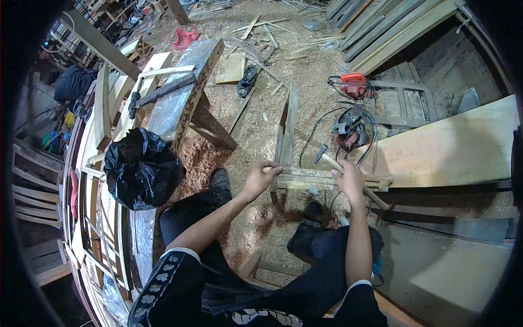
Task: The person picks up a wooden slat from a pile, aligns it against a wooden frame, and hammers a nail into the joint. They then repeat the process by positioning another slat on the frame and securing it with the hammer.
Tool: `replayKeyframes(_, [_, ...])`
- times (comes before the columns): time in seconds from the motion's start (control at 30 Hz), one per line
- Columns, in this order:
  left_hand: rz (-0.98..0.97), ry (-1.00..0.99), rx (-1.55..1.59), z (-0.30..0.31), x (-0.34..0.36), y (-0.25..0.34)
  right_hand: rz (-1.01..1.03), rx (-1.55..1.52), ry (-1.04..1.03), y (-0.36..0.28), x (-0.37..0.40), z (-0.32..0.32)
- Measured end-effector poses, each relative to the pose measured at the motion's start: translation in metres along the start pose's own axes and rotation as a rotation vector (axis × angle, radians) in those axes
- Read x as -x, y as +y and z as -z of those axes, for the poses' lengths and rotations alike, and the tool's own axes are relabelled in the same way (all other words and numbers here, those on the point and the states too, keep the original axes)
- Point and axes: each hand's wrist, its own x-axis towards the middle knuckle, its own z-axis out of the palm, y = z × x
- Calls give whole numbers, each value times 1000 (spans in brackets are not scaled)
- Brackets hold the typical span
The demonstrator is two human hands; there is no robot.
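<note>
My right hand (pixel 349 179) is closed round the wooden handle of a hammer (pixel 321 153), whose dark metal head points up and to the left. The handle's lower end sticks out below the hand. My left hand (pixel 259 179) is closed in a pinch at the left end of a narrow wooden frame (pixel 308 179). A small pale wooden piece (pixel 267 170) shows at its fingers; most of it is hidden. The frame's bars lie crosswise in front of my knees, and a long upright part (pixel 286 128) reaches away from me over the floor.
A circular saw (pixel 350 129) with looped cable and a red power tool (pixel 354 85) lie beyond my right hand. A wide board (pixel 444 147) extends right. On the left stand a plastic-covered bench (pixel 177 84) and a black plastic bag (pixel 143 170). Shavings cover the floor.
</note>
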Motion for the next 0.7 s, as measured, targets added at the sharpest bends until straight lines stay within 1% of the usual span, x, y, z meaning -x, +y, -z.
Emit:
replayKeyframes(0.07, [24,-23,-37,1,-3,-1,-23,31,-48,-6,1,5])
replayKeyframes(0.2, [17,-17,-26,1,-2,4,-15,45,-18,-7,3,2])
replayKeyframes(0.3, [13,-12,-23,0,-5,-2,-45,22,-60,-16,4,3])
replayKeyframes(0.37, [-70,47,-28,-4,-8,-11,97,26,207,-18,6,-10])
replayKeyframes(0.4, [-70,48,-27,-4,-8,-12,99,27,207,-25,6,-11])
replayKeyframes(0.47, [-58,59,-56,-4,-8,-12,97,-183,238,-42,6,-15])
replayKeyframes(0.5, [-59,61,-55,-3,-8,-10,100,-182,239,-47,5,-20])
replayKeyframes(0.57, [-28,57,-80,-3,-7,-5,237,-435,249,-56,4,-36])
replayKeyframes(0.6, [-28,60,-78,-3,-7,-6,88,-575,53,-71,10,-26])
replayKeyframes(0.67, [-91,104,-158,-5,-7,-7,112,-595,35,-86,12,-32])
replayKeyframes(0.7, [-91,104,-153,-6,-7,-7,131,-614,20,-90,14,-35])
